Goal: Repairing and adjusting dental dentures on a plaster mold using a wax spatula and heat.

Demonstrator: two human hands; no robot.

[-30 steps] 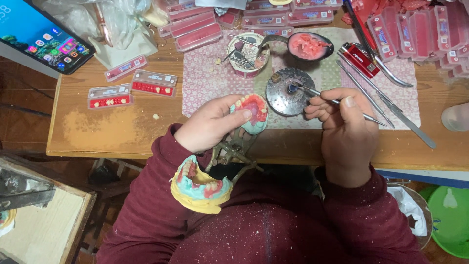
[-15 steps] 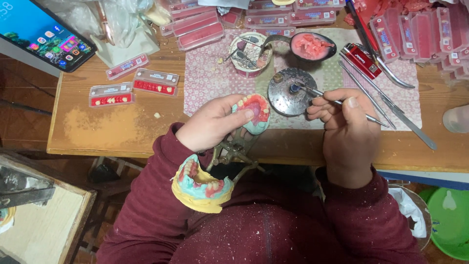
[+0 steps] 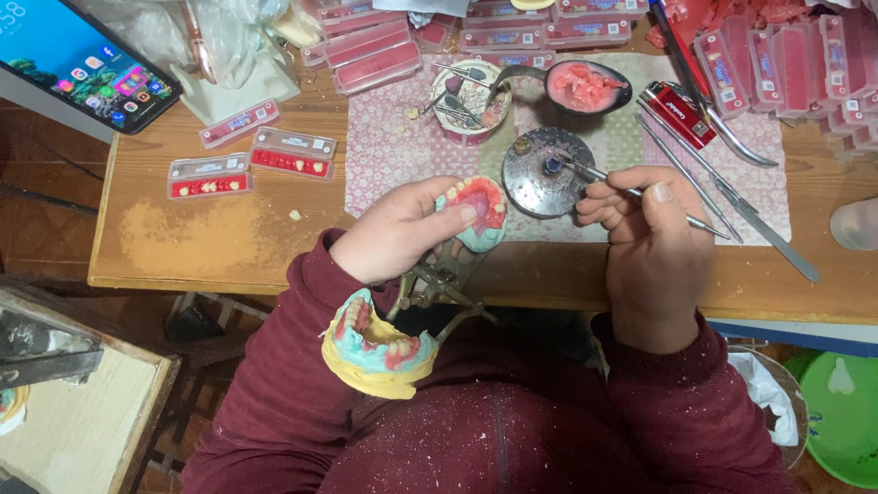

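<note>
A wooden table (image 3: 229, 238) fills the top of the view, with a flowered mat (image 3: 393, 137) spread across its middle. A phone (image 3: 82, 64) lies at the far left corner, well apart from the work. In the lap, below the table edge, a yellow-and-blue jaw cast (image 3: 380, 352) is seen on a metal hinged frame (image 3: 439, 284).

Now the hands. The left hand (image 3: 398, 229) is wrapped round a pale blue cast with pink wax and teeth (image 3: 480, 210), thumb on top, fingers clenched underneath; it is held just over the near edge of the mat, tilted up toward the face. The right hand (image 3: 654, 247) is closed pen-fashion on a thin metal instrument (image 3: 631, 192), whose tip is set in the middle of a round metal dish (image 3: 540, 178) just beside the held cast. What sits at the dish's centre cannot be made out clearly.

By the look of it, the tool is being loaded or warmed at the dish, with the wax-up held ready alongside. A short, steady carry from dish to wax rim would be called for, the left grip kept firm and the tip kept clear of the set teeth.

Further back, a black bowl of pink wax (image 3: 585, 87) and a red lighter (image 3: 677, 105) are noted, and smallest of all, cards of spare teeth (image 3: 293, 151) at the left.
</note>
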